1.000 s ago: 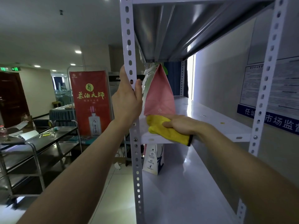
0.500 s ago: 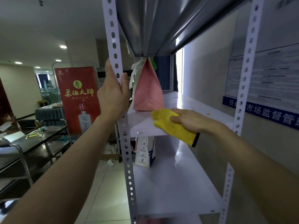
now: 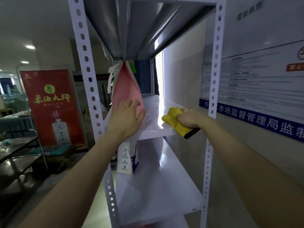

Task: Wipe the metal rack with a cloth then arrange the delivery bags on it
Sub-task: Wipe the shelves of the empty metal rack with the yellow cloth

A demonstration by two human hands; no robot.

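Observation:
A white metal rack (image 3: 85,66) with perforated posts fills the view. On its middle shelf (image 3: 153,130) stands a pink paper delivery bag (image 3: 126,89) with white handles. My left hand (image 3: 125,120) is inside the rack, fingers spread and relaxed, right in front of the pink bag's lower edge. My right hand (image 3: 189,118) grips a yellow cloth (image 3: 174,122) with a black edge and presses it on the shelf's right front part. A white bag with a deer print (image 3: 127,157) stands on the lower shelf (image 3: 156,186).
A wall with posted notices (image 3: 256,83) runs along the rack's right side. To the left stand a red banner (image 3: 49,106) and dark steel tables (image 3: 18,153). The upper shelf's underside (image 3: 144,25) hangs overhead.
My left hand let go of the front left post and moved in towards the pink bag. My right hand slid the yellow cloth rightward along the middle shelf.

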